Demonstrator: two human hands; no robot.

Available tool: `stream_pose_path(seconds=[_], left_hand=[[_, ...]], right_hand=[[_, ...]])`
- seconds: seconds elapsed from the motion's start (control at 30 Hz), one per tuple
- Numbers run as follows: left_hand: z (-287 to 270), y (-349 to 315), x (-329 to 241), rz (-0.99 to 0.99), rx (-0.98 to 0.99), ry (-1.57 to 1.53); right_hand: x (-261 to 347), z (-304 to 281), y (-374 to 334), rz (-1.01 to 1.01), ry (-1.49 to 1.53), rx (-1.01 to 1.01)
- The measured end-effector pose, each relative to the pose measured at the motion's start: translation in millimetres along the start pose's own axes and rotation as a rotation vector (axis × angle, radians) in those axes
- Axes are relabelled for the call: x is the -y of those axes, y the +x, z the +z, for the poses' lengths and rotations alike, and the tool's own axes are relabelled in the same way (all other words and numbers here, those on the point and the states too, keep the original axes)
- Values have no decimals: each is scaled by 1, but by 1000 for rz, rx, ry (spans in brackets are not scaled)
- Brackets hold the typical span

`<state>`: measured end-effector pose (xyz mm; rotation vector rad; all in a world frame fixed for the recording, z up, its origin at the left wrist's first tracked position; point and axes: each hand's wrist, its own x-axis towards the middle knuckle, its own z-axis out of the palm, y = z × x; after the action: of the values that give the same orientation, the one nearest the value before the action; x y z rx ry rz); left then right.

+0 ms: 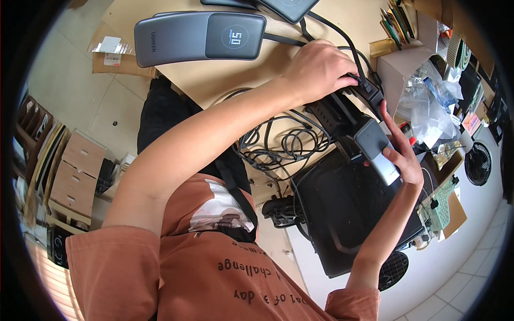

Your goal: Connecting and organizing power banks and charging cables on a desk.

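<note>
My left hand (320, 69) reaches across the table and pinches a black cable plug (357, 80) between thumb and fingertips. The plug sits at the end of a dark block-like piece (369, 99); whether it is fully seated I cannot tell. My right hand (400, 155) is wrapped around a grey power bank (375, 147), with one finger stretched up along the dark piece. Close below both hands lies a black bracket-like device (334, 115), partly covered by the power bank and hands.
A larger grey power bank (234, 36) with a lit display stands at the table's upper left. Tangled black cables (284, 140) lie below my left wrist. A black monitor-like panel (342, 208) is beside my right forearm. A cardboard box (399, 75) with plastic bags stands at right.
</note>
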<state>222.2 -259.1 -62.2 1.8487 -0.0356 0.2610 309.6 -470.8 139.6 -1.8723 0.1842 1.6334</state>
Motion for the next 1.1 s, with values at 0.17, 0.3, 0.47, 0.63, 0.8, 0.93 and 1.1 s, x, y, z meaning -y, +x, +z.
stream_pose_path(seconds=[0.17,0.3,0.47,0.63,0.8,0.93,1.1], left_hand=[[6,4,7,95,48,-71],[4,6,13,198,55,-46],[-11,9,1,136,203,90],[-57,-35,-68,-9,187,286],[-144,-99,-110,-561,241,-233],[-150,-132,-116,-1007,357,-802],[-177,-128,-99,-979,414,-655]], right_hand=[[-1,-2,0,-57,-18,-40],[-1,-6,3,-10,-9,-15],[2,4,4,-72,-12,-92],[-8,16,-12,-155,-37,-89],[-16,120,-20,-205,510,-242],[-30,244,10,-223,1043,-414],[-15,326,56,-348,1374,-283]])
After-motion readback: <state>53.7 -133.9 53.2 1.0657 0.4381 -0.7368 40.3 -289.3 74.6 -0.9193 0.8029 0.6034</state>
